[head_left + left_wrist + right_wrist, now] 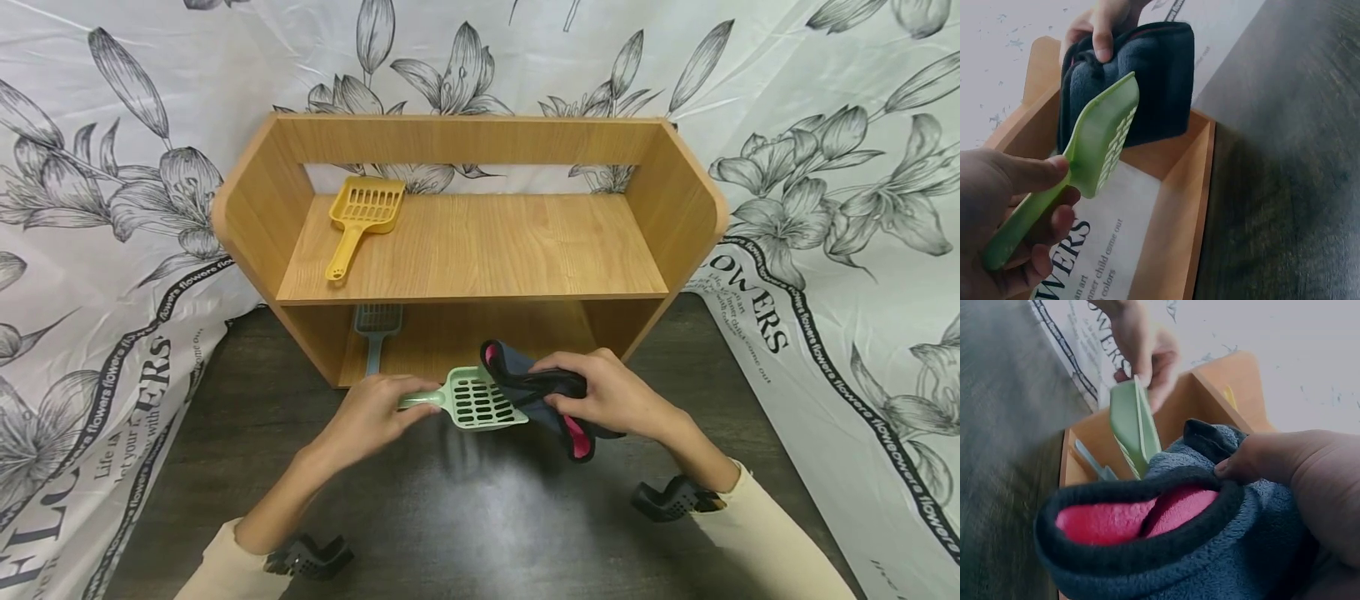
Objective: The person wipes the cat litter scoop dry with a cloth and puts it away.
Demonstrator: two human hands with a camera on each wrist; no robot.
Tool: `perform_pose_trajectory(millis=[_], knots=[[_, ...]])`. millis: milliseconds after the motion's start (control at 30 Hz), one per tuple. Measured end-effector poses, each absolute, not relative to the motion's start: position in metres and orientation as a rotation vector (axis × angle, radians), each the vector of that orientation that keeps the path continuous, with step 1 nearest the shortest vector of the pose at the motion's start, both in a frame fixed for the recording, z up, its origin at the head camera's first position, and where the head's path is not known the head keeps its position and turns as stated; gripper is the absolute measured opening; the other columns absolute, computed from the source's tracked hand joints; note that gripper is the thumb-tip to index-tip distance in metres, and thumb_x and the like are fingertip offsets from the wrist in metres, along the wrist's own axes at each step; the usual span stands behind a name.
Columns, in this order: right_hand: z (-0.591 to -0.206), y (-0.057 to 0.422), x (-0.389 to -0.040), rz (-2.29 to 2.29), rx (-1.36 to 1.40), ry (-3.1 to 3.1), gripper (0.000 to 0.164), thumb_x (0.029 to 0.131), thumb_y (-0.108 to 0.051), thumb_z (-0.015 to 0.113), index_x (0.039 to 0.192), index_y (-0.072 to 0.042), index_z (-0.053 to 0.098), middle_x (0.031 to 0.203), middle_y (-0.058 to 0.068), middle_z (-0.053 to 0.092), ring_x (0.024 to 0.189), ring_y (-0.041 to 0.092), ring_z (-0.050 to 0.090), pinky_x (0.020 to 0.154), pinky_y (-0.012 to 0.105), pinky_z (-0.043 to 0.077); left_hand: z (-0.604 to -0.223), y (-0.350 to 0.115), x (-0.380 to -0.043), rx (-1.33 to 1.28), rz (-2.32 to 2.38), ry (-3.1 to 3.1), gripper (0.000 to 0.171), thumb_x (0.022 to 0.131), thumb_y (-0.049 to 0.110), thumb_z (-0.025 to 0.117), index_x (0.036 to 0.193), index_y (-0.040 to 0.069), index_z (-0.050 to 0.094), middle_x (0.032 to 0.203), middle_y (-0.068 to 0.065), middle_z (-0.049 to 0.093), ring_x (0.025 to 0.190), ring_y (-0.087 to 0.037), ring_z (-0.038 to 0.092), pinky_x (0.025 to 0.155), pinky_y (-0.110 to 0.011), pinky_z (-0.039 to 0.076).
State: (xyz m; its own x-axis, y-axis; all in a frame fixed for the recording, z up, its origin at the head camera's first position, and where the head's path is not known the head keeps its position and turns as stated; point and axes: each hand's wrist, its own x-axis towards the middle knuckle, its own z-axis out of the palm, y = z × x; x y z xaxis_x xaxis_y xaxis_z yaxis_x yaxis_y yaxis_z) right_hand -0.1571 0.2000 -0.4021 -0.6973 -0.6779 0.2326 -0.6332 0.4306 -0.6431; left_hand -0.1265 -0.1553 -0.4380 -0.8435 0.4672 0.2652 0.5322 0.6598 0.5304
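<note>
My left hand (378, 410) grips the handle of a pale green slotted litter scoop (454, 392), its scoop end turned to the right. A folded dark blue-grey fleecy cloth (516, 364) with black edging and a pink inner side is held in my right hand (611, 393), thumb on top. In the head view the cloth overlaps the scoop's right tip. From the left wrist, the scoop (1100, 119) appears edge-on in front of the cloth (1163, 87). The right wrist view shows the cloth's pink fold (1107, 522) facing the camera.
Behind the hands stands a two-tier wooden shelf (480, 250). A yellow slotted scoop (346, 252) lies on its upper board at the left; a blue-grey scoop (373, 354) lies on the lower level. Flower-printed sheeting (817, 200) surrounds the dark tabletop (480, 533).
</note>
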Motion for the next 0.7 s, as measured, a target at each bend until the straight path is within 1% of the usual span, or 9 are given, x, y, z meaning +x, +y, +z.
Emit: perform_pose_trajectory(millis=[100,167,233,333,400,467,500,567,700], knots=[[-0.406,0.209,-0.157,-1.193,-1.127,2.635,0.038,0.089,0.0,0.081,0.124,-0.012,0.073,0.103,0.001,0.077,0.064,0.002,0.054,0.056,0.022,0.046,-0.44,-0.158,-0.127,-0.813,-0.955,-2.764,0.03,0.09,0.019,0.086,0.116,0.006,0.081,0.111,-0.005,0.081,0.097,-0.021,0.077,0.08,-0.043,0.061],[-0.409,0.213,-0.156,-1.26,-1.054,2.647,0.039,0.09,-0.002,0.082,0.126,-0.011,0.072,0.11,0.003,0.077,0.074,0.004,0.06,0.063,0.022,0.051,-0.442,-0.159,-0.129,-0.784,-0.977,-2.769,0.03,0.089,0.019,0.086,0.116,0.005,0.081,0.107,-0.005,0.081,0.086,-0.015,0.075,0.073,-0.037,0.059],[-0.413,0.218,-0.156,-1.351,-0.941,2.646,0.041,0.09,-0.003,0.083,0.128,-0.011,0.072,0.115,0.004,0.076,0.084,0.006,0.065,0.071,0.021,0.053,-0.443,-0.161,-0.13,-0.745,-1.024,-2.779,0.031,0.09,0.018,0.086,0.117,0.005,0.08,0.101,-0.004,0.081,0.071,-0.008,0.066,0.064,-0.029,0.054],[-0.418,0.221,-0.153,-1.534,-0.684,2.548,0.044,0.091,-0.006,0.082,0.133,-0.009,0.069,0.119,0.008,0.074,0.096,0.011,0.069,0.083,0.022,0.056,-0.444,-0.162,-0.131,-0.686,-1.105,-2.791,0.031,0.092,0.018,0.085,0.119,0.005,0.079,0.093,-0.002,0.08,0.056,-0.002,0.044,0.053,-0.023,0.04],[-0.422,0.221,-0.15,-1.708,-0.478,2.366,0.047,0.092,-0.004,0.08,0.137,-0.004,0.065,0.118,0.01,0.073,0.094,0.014,0.071,0.082,0.027,0.06,-0.444,-0.162,-0.132,-0.656,-1.155,-2.792,0.032,0.093,0.018,0.084,0.12,0.004,0.078,0.09,-0.001,0.079,0.052,0.001,0.036,0.049,-0.022,0.034],[-0.427,0.218,-0.147,-1.876,-0.298,2.154,0.047,0.094,-0.002,0.076,0.139,-0.001,0.061,0.117,0.01,0.071,0.092,0.016,0.073,0.079,0.032,0.062,-0.445,-0.162,-0.132,-0.638,-1.18,-2.783,0.032,0.093,0.016,0.084,0.121,0.003,0.077,0.09,-0.002,0.08,0.051,0.002,0.031,0.048,-0.022,0.031],[-0.43,0.217,-0.144,-1.943,-0.223,2.053,0.047,0.095,-0.001,0.075,0.14,0.001,0.059,0.118,0.01,0.07,0.093,0.017,0.073,0.08,0.034,0.063,-0.445,-0.162,-0.132,-0.63,-1.187,-2.78,0.032,0.093,0.016,0.084,0.121,0.003,0.077,0.089,-0.002,0.079,0.051,0.002,0.03,0.048,-0.022,0.03],[-0.437,0.211,-0.139,-2.06,-0.109,1.851,0.048,0.096,0.002,0.072,0.142,0.001,0.056,0.12,0.009,0.067,0.095,0.02,0.074,0.08,0.037,0.064,-0.446,-0.162,-0.132,-0.617,-1.194,-2.764,0.032,0.093,0.015,0.083,0.122,0.003,0.077,0.092,-0.004,0.08,0.051,0.001,0.036,0.048,-0.022,0.033],[-0.446,0.199,-0.128,-2.136,0.0,1.636,0.046,0.097,0.004,0.069,0.141,-0.003,0.056,0.123,0.008,0.065,0.099,0.019,0.073,0.083,0.033,0.063,-0.446,-0.162,-0.133,-0.594,-1.206,-2.721,0.033,0.093,0.015,0.083,0.123,0.003,0.077,0.093,-0.004,0.08,0.054,-0.002,0.045,0.049,-0.023,0.039]])
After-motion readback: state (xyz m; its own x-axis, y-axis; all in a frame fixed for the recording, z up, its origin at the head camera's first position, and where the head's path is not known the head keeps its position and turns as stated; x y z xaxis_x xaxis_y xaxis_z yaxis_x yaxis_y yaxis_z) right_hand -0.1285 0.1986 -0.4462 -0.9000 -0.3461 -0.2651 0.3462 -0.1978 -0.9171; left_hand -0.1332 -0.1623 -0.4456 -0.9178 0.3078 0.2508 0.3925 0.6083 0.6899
